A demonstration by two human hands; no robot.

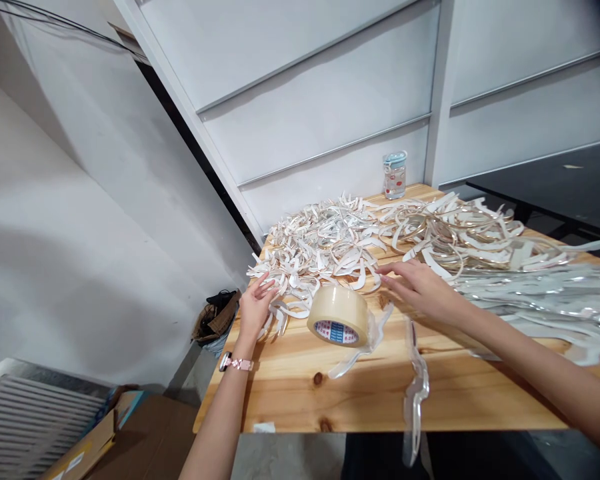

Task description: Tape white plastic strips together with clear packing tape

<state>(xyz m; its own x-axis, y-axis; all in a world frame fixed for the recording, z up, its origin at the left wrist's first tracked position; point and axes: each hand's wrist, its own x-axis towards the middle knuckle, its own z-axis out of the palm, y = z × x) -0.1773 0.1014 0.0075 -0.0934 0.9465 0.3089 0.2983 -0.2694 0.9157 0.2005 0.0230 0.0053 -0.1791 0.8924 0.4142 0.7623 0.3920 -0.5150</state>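
Note:
A heap of white and clear curled plastic strips (325,243) covers the left back of the wooden table. My left hand (257,305), with a watch on its wrist, is at the heap's left edge, fingers apart. At the heap's front right my right hand (420,288) reaches in with fingers stretched out; its fingertips are close to the strips, and I cannot tell whether they touch. Between the hands sits a wide roll of clear packing tape (338,315). A loose strip lies beside the roll, and another wavy clear strip (417,393) hangs over the table's front edge.
A second heap of strips (460,230) and long clear strips (545,293) lie on the right of the wooden table (290,393). A lidded bottle (395,177) stands at the back by the white panel wall. Cardboard boxes (150,430) are on the floor at left; a black table (560,183) is at right.

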